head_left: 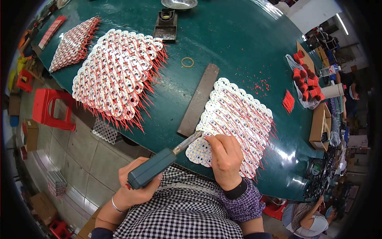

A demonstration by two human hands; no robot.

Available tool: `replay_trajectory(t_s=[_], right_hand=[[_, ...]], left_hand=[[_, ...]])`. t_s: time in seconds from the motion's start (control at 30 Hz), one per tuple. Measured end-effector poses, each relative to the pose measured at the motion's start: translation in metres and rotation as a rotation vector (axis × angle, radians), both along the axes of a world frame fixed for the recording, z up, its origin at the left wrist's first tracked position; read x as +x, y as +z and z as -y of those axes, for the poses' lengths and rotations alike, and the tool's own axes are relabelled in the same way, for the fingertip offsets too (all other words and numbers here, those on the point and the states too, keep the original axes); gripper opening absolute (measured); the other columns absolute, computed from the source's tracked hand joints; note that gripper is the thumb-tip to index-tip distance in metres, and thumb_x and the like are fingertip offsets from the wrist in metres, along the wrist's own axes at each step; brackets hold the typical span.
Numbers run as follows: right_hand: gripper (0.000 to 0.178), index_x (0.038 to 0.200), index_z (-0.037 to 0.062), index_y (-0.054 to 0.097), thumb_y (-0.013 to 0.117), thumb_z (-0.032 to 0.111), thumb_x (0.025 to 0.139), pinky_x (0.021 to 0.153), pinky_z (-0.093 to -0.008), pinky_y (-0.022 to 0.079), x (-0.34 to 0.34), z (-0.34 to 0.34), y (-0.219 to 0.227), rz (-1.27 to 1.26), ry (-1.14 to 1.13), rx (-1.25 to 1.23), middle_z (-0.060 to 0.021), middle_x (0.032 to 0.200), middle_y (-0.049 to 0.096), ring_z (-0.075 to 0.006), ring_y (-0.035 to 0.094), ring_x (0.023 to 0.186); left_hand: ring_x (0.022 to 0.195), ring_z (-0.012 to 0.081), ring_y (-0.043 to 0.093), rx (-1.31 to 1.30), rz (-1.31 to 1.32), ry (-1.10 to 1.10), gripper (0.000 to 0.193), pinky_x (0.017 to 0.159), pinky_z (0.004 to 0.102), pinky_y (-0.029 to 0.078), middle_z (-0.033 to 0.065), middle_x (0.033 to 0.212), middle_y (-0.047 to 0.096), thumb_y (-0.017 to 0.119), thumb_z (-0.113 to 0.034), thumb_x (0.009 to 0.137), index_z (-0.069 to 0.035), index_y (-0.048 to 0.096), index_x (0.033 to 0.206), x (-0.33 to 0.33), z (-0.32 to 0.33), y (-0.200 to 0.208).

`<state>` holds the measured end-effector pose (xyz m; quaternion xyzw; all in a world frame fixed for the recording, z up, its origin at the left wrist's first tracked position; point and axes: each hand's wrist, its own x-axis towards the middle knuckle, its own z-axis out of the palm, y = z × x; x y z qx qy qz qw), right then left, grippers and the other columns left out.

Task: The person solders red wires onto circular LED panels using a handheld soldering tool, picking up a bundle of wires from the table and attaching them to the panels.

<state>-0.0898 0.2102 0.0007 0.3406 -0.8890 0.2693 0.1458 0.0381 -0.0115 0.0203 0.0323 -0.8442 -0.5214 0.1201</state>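
My left hand [139,179] is closed around the dark green handle of a soldering iron [153,168]. The iron's metal tip touches or nearly touches the left part of a panel of small round white circuit boards [236,119], which lies on the table with thin red wires across it. My right hand [227,157] rests over the panel's near left part, thumb and fingertips pinched beside the iron's tip. A bit of red wire [206,138] shows at those fingertips; the rest is hidden by the fingers. Along the panel's left edge lies a flat grey bar [199,101].
On the green table [223,44], more wired panels [115,75] lie to the left. A black stand [165,26] and metal bowl [179,4] are at the back. Red wires [288,102], red spools [308,83] and a cardboard box [320,127] lie right. A red stool [51,109] stands left.
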Motion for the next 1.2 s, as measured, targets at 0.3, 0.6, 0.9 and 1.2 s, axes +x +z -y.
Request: replay_trajectory(t_s=[0.3,0.6,0.9,1.2], right_hand=[[0.028,0.099,0.0020,0.070,0.072,-0.010,0.073,0.066,-0.0370,0.049,0.000,0.003,0.004,0.017,-0.023,0.004,-0.0090,0.088,0.064,-0.0262,0.062,0.077],[0.028,0.099,0.0019,0.070,0.072,-0.010,0.073,0.066,-0.0369,0.049,0.001,0.003,0.002,0.008,-0.027,0.006,-0.0092,0.088,0.065,-0.0265,0.062,0.077],[0.026,0.102,-0.0002,0.068,0.068,-0.001,0.077,0.070,-0.0371,0.049,0.001,0.001,0.003,-0.010,-0.004,0.043,-0.0091,0.093,0.064,-0.0255,0.061,0.082],[0.023,0.099,-0.0005,0.070,0.068,-0.003,0.075,0.067,-0.0365,0.049,0.018,-0.009,0.009,-0.014,-0.028,0.019,-0.0101,0.089,0.064,-0.0258,0.062,0.078]], left_hand=[[0.076,0.0254,0.071,0.066,0.071,0.006,0.020,0.069,0.0330,0.056,0.0146,0.090,0.071,0.077,0.005,0.074,0.005,0.070,0.092,0.001,-0.004,-0.003],[0.074,0.0254,0.070,0.042,0.075,-0.002,0.019,0.067,0.0330,0.055,0.0144,0.088,0.070,0.078,0.005,0.074,0.004,0.069,0.090,0.000,-0.003,-0.003],[0.074,0.0245,0.071,0.081,0.090,0.045,0.023,0.064,0.0314,0.056,0.0140,0.090,0.071,0.078,0.001,0.073,0.004,0.071,0.095,0.017,-0.001,-0.007],[0.076,0.0251,0.072,-0.011,0.027,-0.004,0.025,0.068,0.0317,0.057,0.0158,0.093,0.071,0.079,0.001,0.073,0.005,0.070,0.096,0.014,0.000,0.001]])
